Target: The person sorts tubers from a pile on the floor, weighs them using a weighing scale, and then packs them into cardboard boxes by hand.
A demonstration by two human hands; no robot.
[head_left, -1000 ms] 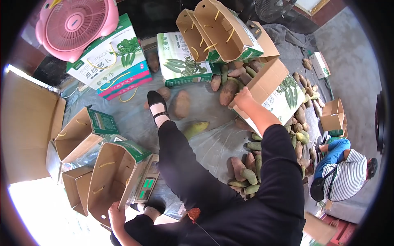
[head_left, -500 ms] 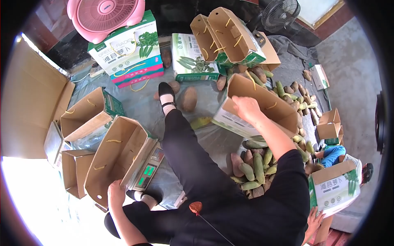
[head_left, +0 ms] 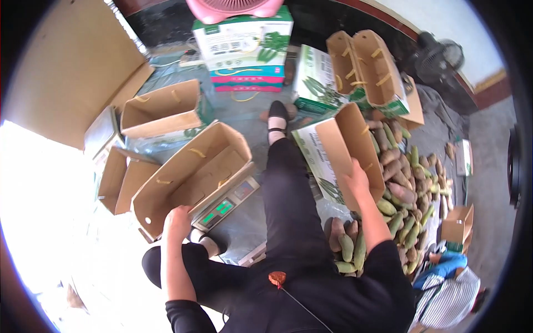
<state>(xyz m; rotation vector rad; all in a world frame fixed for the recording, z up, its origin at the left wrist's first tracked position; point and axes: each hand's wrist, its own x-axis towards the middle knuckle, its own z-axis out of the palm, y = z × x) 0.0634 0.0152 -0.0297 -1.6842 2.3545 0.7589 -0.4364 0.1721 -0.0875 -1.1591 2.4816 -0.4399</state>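
My left hand [head_left: 177, 223] is closed on the near edge of an open cardboard box [head_left: 211, 161] that stands on a scale [head_left: 225, 206] with green digits. To the right, my right hand [head_left: 356, 180] grips the side wall of another open carton [head_left: 328, 150], green and white outside. Its fingers are partly hidden by the wall. Beside and below this carton lies a heap of green radishes and brownish roots [head_left: 411, 191]. My outstretched leg lies between the two boxes.
Two open boxes [head_left: 161, 114] [head_left: 125, 180] stand at the left. A pink fan [head_left: 236, 6] sits on stacked cartons [head_left: 244, 44]. More cartons [head_left: 369, 66] and a black fan [head_left: 438, 58] are behind. At lower right a person [head_left: 447, 294] in stripes is near a small box [head_left: 458, 225].
The view has shifted, so the scene sits differently. The carton at my right hand has turned more upright in view. The box held by another person at the lower right is out of sight.
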